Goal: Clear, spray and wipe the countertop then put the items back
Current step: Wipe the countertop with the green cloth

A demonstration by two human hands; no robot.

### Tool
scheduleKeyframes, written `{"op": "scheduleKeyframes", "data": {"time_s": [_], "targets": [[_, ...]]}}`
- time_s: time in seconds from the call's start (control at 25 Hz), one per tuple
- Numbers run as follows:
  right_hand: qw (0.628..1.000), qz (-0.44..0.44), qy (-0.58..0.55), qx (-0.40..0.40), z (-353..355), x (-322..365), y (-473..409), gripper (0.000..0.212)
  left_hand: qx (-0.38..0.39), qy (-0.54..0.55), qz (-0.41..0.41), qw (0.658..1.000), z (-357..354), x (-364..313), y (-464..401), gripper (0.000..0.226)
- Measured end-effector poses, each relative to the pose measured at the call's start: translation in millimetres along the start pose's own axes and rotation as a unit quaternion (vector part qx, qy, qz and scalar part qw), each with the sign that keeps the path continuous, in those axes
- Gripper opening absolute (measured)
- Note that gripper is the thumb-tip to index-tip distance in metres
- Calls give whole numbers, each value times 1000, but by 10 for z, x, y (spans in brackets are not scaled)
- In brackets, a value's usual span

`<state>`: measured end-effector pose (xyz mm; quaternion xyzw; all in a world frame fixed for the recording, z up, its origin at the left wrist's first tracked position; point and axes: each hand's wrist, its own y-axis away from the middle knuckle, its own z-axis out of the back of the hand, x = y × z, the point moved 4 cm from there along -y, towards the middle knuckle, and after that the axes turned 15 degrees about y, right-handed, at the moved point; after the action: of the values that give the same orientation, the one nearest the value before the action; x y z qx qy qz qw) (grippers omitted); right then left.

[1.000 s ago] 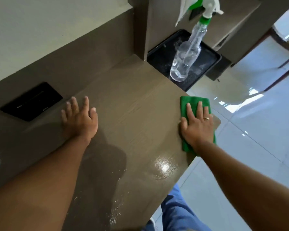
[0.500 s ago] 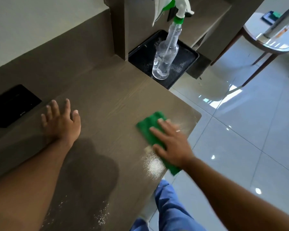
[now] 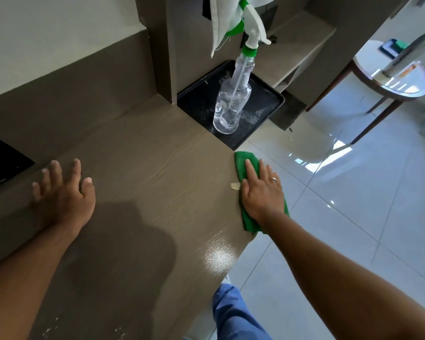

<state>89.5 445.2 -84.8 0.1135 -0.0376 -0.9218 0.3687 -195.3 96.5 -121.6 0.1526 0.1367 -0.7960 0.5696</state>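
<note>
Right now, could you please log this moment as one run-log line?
phase: wiping | right hand: flat on green cloth at countertop edge | left hand: open on countertop | spray bottle: upright on black tray

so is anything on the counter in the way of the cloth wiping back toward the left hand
Almost nothing: only a small pale scrap lies beside the right hand pressing the green cloth. The rest of the countertop up to the left hand looks bare.

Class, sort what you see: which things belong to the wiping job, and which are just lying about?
Job:
green cloth under right hand
spray bottle
countertop
left hand, resting flat

Lying about:
black tray
round side table
white cloth
</note>
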Motion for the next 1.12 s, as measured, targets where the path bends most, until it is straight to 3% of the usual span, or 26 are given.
{"op": "scheduleKeyframes", "data": {"time_s": [0.08,0.2,0.28,0.36,0.44,0.6,0.8,0.96,1.12], "targets": [[998,66,4,-9,108,480,80,63,0,-2,10,1000,30,-18,14,61],[967,252,-26,-17,146,1341,697,64,15,-8,15,1000,76,-72,22,63],[915,404,-24,-12,105,1595,1234,62,23,-4,19,1000,122,-105,29,64],[851,524,18,-25,52,1371,1370,56,22,4,20,1000,159,-141,56,65],[847,525,59,-62,76,1008,923,52,16,11,25,999,188,-160,56,65],[934,342,80,-70,244,667,-554,57,21,24,35,999,162,-167,52,63],[943,322,56,-69,518,1961,-1446,60,-5,3,26,1000,97,-91,36,59],[910,405,45,-72,637,2765,-1049,61,-14,9,21,1000,125,-101,38,56],[828,554,43,-71,277,2075,263,62,-7,19,30,999,184,-135,37,56]]}}
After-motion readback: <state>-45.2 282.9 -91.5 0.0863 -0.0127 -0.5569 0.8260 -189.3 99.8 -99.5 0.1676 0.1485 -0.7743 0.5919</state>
